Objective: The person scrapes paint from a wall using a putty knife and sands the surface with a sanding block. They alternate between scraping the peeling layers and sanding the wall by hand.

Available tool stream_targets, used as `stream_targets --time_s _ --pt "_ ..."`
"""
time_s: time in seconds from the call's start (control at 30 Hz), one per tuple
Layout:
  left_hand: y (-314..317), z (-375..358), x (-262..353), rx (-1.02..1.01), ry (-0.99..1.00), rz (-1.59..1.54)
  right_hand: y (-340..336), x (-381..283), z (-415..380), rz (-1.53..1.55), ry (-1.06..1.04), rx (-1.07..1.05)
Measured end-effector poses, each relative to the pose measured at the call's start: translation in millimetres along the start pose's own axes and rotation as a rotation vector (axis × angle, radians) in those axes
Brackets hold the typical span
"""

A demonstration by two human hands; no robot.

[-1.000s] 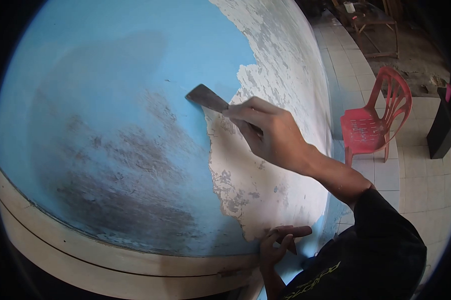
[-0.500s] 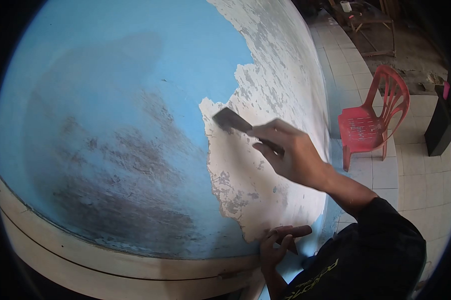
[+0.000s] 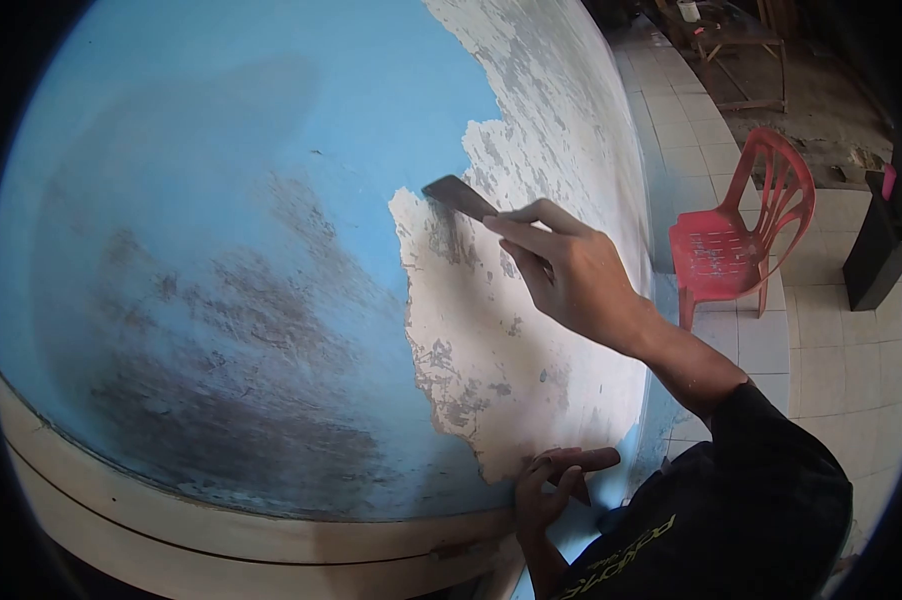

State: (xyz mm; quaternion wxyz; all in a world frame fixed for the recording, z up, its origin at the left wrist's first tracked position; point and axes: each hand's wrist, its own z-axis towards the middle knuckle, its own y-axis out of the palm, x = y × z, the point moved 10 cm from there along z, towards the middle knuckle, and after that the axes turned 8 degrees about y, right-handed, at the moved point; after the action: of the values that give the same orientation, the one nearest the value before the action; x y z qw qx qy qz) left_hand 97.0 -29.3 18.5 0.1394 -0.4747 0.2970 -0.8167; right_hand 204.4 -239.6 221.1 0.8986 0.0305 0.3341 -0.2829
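A curved-looking wall fills the view, its blue paint bordering a bare whitish patch with ragged edges. In my right hand is a flat scraper, its dark blade against the wall where the blue paint meets the top of the patch. Lower down, near the patch's bottom edge, my left hand grips a second tool with a reddish-brown handle; part of a pointed blade shows below the handle. Dark smudges mark the blue paint on the left.
A red plastic chair stands on the tiled floor at the right. Behind it are a black box-like object and a small table with a white container. A cream ledge runs below the wall.
My right hand and the scraper have moved up, bringing the blade from inside the patch to its upper edge. My left hand has stayed nearly still with its tool.
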Motion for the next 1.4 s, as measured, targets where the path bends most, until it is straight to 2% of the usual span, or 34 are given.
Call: stream_targets --time_s 0.07,0.17,0.57,0.67,0.83,0.93,1.03,1.17,1.23,1.4 --pt "-3 1 5 0.029 0.002 -0.009 1 3 -14 0.006 0.036 -0.023" --pt "2 -7 -10 -0.006 -0.154 -0.105 4 7 -15 0.03 0.054 -0.024" --pt "2 -8 -15 -0.023 -0.087 -0.075 10 17 -16 0.025 0.084 -0.007" --pt "-2 -1 0 0.005 -0.033 -0.109 6 15 -18 0.022 0.065 -0.028" --pt "2 -8 -15 0.009 -0.082 -0.207 10 8 -9 -0.002 0.082 -0.033" --pt "-8 4 9 0.031 0.133 -0.077 9 9 -13 0.003 0.062 -0.03" --pt "-4 -1 0 0.016 -0.001 -0.159 10 9 -16 0.003 0.067 -0.023" --pt "-2 -6 1 -0.008 -0.006 -0.142 14 13 1 0.02 0.038 0.055" --pt "-4 -2 3 -0.016 0.042 -0.106 9 11 -2 0.03 0.033 0.032" --pt "-1 -6 -7 0.022 0.01 -0.175 11 8 -4 0.01 0.029 0.029"
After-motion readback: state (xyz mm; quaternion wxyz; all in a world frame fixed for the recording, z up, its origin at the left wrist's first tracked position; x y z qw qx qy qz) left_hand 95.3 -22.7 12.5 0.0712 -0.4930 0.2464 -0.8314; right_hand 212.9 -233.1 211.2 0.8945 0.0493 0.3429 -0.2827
